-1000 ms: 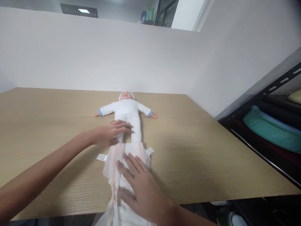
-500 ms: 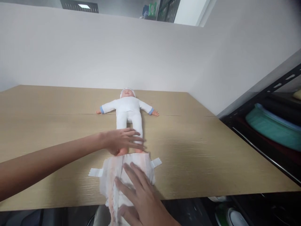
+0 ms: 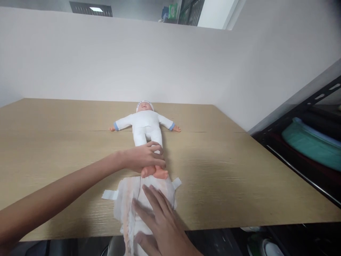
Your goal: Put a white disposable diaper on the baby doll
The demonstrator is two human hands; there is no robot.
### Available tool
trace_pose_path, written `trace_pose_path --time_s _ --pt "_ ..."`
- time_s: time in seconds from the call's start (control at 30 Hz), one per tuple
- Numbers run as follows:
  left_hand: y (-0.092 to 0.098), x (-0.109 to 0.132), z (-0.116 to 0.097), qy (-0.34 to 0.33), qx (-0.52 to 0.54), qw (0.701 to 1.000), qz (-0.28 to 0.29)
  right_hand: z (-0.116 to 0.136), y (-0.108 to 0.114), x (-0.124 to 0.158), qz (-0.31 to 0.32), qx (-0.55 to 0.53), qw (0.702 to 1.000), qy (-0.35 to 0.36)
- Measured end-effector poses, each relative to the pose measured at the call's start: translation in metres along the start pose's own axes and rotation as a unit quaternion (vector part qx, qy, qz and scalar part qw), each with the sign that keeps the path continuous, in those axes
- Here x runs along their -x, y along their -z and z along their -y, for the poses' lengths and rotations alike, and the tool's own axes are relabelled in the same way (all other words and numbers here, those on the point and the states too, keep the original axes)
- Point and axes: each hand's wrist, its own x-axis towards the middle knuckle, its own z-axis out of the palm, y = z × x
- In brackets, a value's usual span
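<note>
A baby doll [image 3: 146,124] in a white suit and cap lies face up on the wooden table [image 3: 226,167], arms spread, feet toward me. My left hand [image 3: 142,158] is wrapped round the doll's lower legs just above its bare feet [image 3: 156,173]. An opened white diaper [image 3: 126,199] with side tabs lies flat below the feet and hangs over the table's near edge. My right hand [image 3: 157,220] rests flat on the diaper, fingers spread.
A white wall stands behind the table. At the right a black metal shelf [image 3: 301,110] holds a teal bundle [image 3: 311,144]. The table's near edge runs just below the diaper; dark floor items show beneath at the lower right.
My left hand has slid down the doll from its thighs and closed round its lower legs. The diaper shifted slightly; my right hand stays flat on it.
</note>
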Motion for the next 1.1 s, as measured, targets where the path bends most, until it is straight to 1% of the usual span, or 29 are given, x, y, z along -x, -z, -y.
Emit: trace_pose_path --time_s 0.07,0.13,0.23,0.33,0.43,0.5,0.57,0.67,0.77,0.87,1.03,1.1 --pt "0.019 0.001 -0.001 0.033 0.047 0.998 -0.015 0.001 0.006 -0.006 0.002 0.000 1.000 -0.008" --pt "0.039 0.002 -0.001 0.061 0.104 0.992 -0.043 0.001 0.013 -0.015 -0.002 0.002 1.000 -0.021" --pt "0.065 0.004 0.002 0.077 0.174 0.978 -0.085 0.001 0.024 -0.038 -0.006 0.004 0.999 -0.042" --pt "0.084 0.006 0.006 0.089 0.203 0.970 -0.103 -0.004 0.031 -0.066 0.004 0.005 0.998 -0.057" --pt "0.098 0.011 0.008 0.115 0.214 0.962 -0.122 -0.015 0.033 -0.092 0.023 0.004 0.997 -0.080" --pt "0.105 0.015 0.010 0.137 0.226 0.953 -0.145 -0.026 0.032 -0.109 0.032 0.004 0.995 -0.090" --pt "0.109 0.019 0.012 0.163 0.230 0.944 -0.169 -0.038 0.030 -0.124 0.028 0.011 0.995 -0.093" --pt "0.112 0.022 0.018 0.196 0.225 0.932 -0.204 -0.057 0.029 -0.147 0.010 0.029 0.995 -0.091" --pt "0.113 0.024 0.026 0.211 0.208 0.924 -0.242 -0.075 0.026 -0.166 -0.013 0.048 0.995 -0.084" --pt "0.114 0.025 0.033 0.200 0.191 0.924 -0.264 -0.088 0.023 -0.180 -0.035 0.062 0.994 -0.080" --pt "0.116 0.024 0.037 0.136 0.181 0.927 -0.298 -0.103 0.019 -0.191 -0.062 0.068 0.994 -0.065" --pt "0.117 0.023 0.037 0.135 0.175 0.928 -0.300 -0.109 0.020 -0.197 -0.066 0.069 0.993 -0.066"
